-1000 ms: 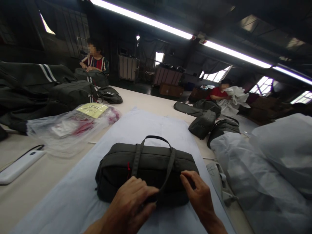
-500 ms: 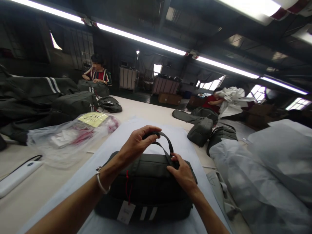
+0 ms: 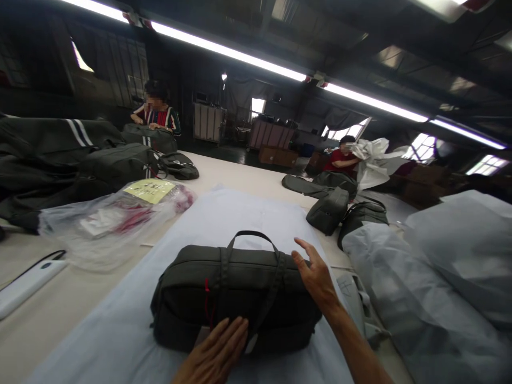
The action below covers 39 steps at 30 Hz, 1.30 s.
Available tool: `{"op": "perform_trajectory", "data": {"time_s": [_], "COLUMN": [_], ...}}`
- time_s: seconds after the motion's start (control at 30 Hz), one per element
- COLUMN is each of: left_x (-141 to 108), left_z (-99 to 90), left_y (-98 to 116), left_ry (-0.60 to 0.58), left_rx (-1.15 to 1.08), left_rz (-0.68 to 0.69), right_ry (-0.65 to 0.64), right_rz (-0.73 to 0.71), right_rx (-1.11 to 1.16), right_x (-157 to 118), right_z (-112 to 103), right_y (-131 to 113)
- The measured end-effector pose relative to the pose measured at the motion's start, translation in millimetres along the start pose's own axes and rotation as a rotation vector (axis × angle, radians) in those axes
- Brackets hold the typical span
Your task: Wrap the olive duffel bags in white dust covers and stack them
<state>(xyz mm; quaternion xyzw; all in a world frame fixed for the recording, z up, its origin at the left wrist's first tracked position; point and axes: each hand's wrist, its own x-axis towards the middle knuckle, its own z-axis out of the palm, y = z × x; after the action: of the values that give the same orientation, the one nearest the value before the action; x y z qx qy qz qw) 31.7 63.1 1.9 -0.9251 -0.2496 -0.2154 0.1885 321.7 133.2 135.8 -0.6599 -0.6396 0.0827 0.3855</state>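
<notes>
A dark green duffel bag point(image 3: 188, 288) lies in front of me on a pale plastic sheet point(image 3: 256, 213). Its handle strap point(image 3: 256, 233) arches up above the top. My left hand point(image 3: 218, 349) is flat against the bag's lower front, fingers stretched out. It covers most of the white hang tag and part of the white stripes. A red tag cord point(image 3: 207, 298) runs down the front. At the bag's right end, my right hand point(image 3: 318, 274) is raised with fingers apart and holds nothing.
Dark bags point(image 3: 96, 165) are heaped at the left, near a clear bag of tags with a yellow label point(image 3: 150, 190). A white power strip point(image 3: 32, 288) lies at far left. More bags point(image 3: 330, 210) and translucent plastic point(image 3: 432, 288) fill the right. Two people work beyond the table.
My left hand has let go of the handle and moved down to the bag's front. My right hand has released the strap and shifted right. The handle now stands by itself.
</notes>
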Motion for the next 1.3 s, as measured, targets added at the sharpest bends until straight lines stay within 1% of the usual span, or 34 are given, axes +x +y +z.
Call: {"op": "perform_trajectory", "data": {"time_s": [0.07, 0.13, 0.17, 0.23, 0.3, 0.37, 0.4, 0.43, 0.47, 0.5, 0.57, 0.6, 0.67, 0.7, 0.73, 0.77, 0.83, 0.87, 0.93, 0.97, 1.0, 1.07, 1.13, 1.2, 1.3], "left_x": [-6, -4, 0, 12, 36, 69, 89, 108, 127, 143, 168, 176, 182, 182, 180, 178, 175, 174, 173, 172, 172, 169, 165, 159, 151], "left_z": [8.8, 5.7, -0.8, -23.1, -51.9, -75.8, -82.4, -84.3, -81.8, -75.3, -55.5, -44.8, -27.2, -21.3, -17.3, -14.9, -12.8, -12.1, -10.0, -8.4, -6.6, -2.5, 2.1, 7.0, 13.2], "left_y": [5, 3, -1, -13, -32, -59, -73, -88, -101, -112, -128, -131, -133, -132, -131, -130, -131, -131, -134, -135, -136, -136, -135, -133, -130], "left_ry": [0.006, 0.042, 0.070, 0.117, 0.135, 0.124, 0.124, 0.120, 0.108, 0.070, -0.086, -0.186, -0.401, -0.490, -0.554, -0.592, -0.610, -0.606, -0.608, -0.608, -0.603, -0.580, -0.533, -0.474, -0.389], "left_rx": [-0.017, -0.093, -0.137, -0.221, -0.298, -0.340, -0.342, -0.326, -0.297, -0.261, -0.203, -0.200, -0.256, -0.294, -0.324, -0.343, -0.347, -0.347, -0.365, -0.375, -0.384, -0.404, -0.415, -0.421, -0.420], "left_rz": [-0.032, -0.024, -0.014, -0.030, -0.131, -0.297, -0.357, -0.415, -0.465, -0.511, -0.607, -0.630, -0.615, -0.590, -0.567, -0.550, -0.538, -0.535, -0.524, -0.518, -0.508, -0.480, -0.456, -0.428, -0.390], "right_ry": [-0.071, -0.172, -0.217, -0.267, -0.279, -0.283, -0.289, -0.298, -0.313, -0.338, -0.408, -0.442, -0.466, -0.443, -0.402, -0.353, -0.285, -0.283, -0.338, -0.370, -0.388, -0.377, -0.347, -0.347, -0.387], "right_rz": [-0.183, -0.318, -0.355, -0.373, -0.364, -0.358, -0.356, -0.350, -0.342, -0.335, -0.328, -0.326, -0.301, -0.268, -0.216, -0.141, 0.077, 0.204, 0.427, 0.501, 0.545, 0.565, 0.545, 0.522, 0.495], "right_rx": [-0.138, -0.306, -0.375, -0.455, -0.477, -0.472, -0.465, -0.455, -0.443, -0.425, -0.367, -0.327, -0.242, -0.201, -0.160, -0.109, 0.056, 0.173, 0.437, 0.550, 0.626, 0.666, 0.609, 0.551, 0.500], "right_x": [-1, -5, -7, -10, -12, -12, -11, -11, -10, -9, -6, -3, 3, 7, 11, 15, 17, 16, 9, 4, -2, -12, -17, -18, -14], "right_z": [15, 32, 39, 50, 54, 53, 51, 49, 47, 44, 35, 30, 16, 9, 2, -4, -9, -9, -4, -1, 3, 6, 4, -2, -10], "right_y": [-3, -2, -1, 2, 5, 5, 5, 3, 2, 1, -1, 0, 9, 18, 29, 43, 75, 90, 116, 124, 130, 132, 127, 121, 116]}}
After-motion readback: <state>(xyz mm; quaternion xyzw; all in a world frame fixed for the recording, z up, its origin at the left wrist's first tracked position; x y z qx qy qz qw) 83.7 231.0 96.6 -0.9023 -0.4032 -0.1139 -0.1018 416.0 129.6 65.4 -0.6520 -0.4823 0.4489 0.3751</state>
